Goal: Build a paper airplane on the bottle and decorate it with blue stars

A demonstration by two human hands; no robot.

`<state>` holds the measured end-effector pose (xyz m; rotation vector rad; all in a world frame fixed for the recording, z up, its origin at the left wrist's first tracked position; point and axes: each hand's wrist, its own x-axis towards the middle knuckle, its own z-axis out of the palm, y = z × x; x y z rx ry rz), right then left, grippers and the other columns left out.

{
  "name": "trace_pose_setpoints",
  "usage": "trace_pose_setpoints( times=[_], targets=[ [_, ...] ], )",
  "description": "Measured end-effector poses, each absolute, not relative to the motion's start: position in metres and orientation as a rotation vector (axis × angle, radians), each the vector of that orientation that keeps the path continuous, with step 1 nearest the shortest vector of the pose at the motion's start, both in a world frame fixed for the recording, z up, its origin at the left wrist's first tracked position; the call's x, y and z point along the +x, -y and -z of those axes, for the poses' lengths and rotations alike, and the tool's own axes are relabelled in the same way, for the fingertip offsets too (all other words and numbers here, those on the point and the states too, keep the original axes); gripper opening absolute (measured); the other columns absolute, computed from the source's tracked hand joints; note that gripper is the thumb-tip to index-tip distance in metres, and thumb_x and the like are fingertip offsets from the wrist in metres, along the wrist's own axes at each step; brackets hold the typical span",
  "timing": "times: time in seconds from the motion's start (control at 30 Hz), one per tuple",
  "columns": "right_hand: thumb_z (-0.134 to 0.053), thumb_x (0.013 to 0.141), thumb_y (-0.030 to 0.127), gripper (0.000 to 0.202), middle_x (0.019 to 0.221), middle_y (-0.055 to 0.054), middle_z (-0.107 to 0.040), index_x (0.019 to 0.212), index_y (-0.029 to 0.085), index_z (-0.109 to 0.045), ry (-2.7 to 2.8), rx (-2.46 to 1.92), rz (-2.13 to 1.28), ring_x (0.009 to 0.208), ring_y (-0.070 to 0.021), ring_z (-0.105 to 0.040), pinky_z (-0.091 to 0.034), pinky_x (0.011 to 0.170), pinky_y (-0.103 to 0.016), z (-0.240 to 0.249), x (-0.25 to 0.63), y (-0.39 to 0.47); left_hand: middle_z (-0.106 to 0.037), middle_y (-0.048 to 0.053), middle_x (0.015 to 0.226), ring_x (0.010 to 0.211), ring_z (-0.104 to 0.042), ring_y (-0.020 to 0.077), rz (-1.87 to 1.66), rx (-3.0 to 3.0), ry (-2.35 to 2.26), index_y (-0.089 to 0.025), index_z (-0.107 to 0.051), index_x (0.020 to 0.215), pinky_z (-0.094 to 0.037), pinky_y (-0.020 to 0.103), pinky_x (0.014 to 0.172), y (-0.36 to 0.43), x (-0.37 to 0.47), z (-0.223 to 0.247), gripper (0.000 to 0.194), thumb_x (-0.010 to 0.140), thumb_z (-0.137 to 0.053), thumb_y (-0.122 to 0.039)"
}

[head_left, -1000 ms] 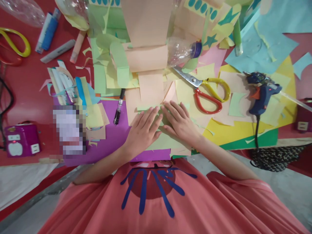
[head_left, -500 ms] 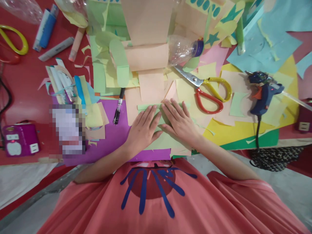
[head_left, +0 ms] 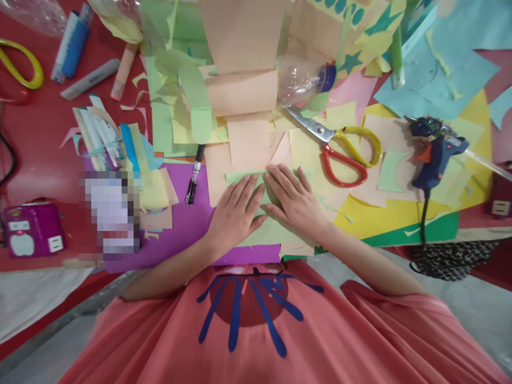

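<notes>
The left hand (head_left: 237, 210) and right hand (head_left: 295, 201) lie flat, side by side, on light green paper (head_left: 270, 230). Scissors (head_left: 321, 131) and a glue gun (head_left: 435, 161) sit to the right, a pen (head_left: 194, 175) to the left.

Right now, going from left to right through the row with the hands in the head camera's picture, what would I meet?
Purple box → pen → left hand → right hand → yellow handle of the nearby scissors → blue glue gun.
</notes>
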<state>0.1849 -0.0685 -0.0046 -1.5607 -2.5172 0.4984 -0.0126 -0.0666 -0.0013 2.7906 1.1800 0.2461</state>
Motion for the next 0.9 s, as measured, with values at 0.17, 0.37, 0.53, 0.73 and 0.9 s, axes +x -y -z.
trace_pose_setpoints(
  times=[0.17, 0.37, 0.53, 0.73, 0.9],
  targets=[
    [-0.026, 0.098, 0.055, 0.066, 0.155, -0.012, -0.039, 0.149, 0.015, -0.038, 2.51, -1.562, -0.518, 0.147, -0.0275, -0.032, -0.02, 0.123, -0.054, 0.0042, 0.185, 0.0685, -0.048, 0.022, 0.146, 0.137, -0.047, 0.0308, -0.222, 2.766, -1.185, -0.006, -0.045, 0.141, -0.04, 0.044, 0.113, 0.0667, -0.0126, 0.0031, 0.055, 0.099, -0.043, -0.041],
    [-0.027, 0.098, 0.054, 0.065, 0.154, -0.012, -0.041, 0.148, 0.015, -0.04, 2.503, -1.549, -0.5, 0.146, -0.0272, -0.034, -0.022, 0.123, -0.053, 0.0043, 0.185, 0.0686, -0.049, 0.02, 0.146, 0.138, -0.046, 0.0294, -0.225, 2.764, -1.194, -0.008, -0.045, 0.141, -0.039, 0.044, 0.113, 0.0679, -0.0135, 0.005, 0.055, 0.099, -0.041, -0.043],
    [-0.025, 0.099, 0.052, 0.064, 0.153, -0.014, -0.043, 0.145, 0.011, -0.045, 2.516, -1.531, -0.473, 0.144, -0.0269, -0.038, -0.026, 0.122, -0.051, 0.0037, 0.1856, 0.0683, -0.048, 0.021, 0.147, 0.138, -0.046, 0.0301, -0.228, 2.743, -1.185, -0.007, -0.044, 0.141, -0.039, 0.045, 0.113, 0.0671, -0.0136, 0.0045, 0.055, 0.099, -0.041, -0.043],
    [-0.026, 0.099, 0.053, 0.064, 0.152, -0.012, -0.044, 0.144, 0.013, -0.047, 2.526, -1.537, -0.453, 0.143, -0.0266, -0.039, -0.026, 0.122, -0.051, 0.0032, 0.186, 0.0683, -0.052, 0.022, 0.143, 0.135, -0.049, 0.0316, -0.236, 2.782, -1.185, -0.005, -0.048, 0.138, -0.042, 0.044, 0.111, 0.0656, -0.0128, 0.0008, 0.054, 0.099, -0.043, -0.041],
    [-0.029, 0.099, 0.049, 0.061, 0.151, -0.013, -0.047, 0.144, 0.011, -0.046, 2.529, -1.524, -0.432, 0.142, -0.027, -0.041, -0.028, 0.121, -0.05, 0.0054, 0.1855, 0.0692, -0.055, 0.022, 0.139, 0.132, -0.053, 0.0314, -0.186, 2.834, -1.195, -0.004, -0.048, 0.137, -0.044, 0.043, 0.109, 0.0653, -0.0107, -0.0039, 0.052, 0.099, -0.043, -0.039]
  ],
)
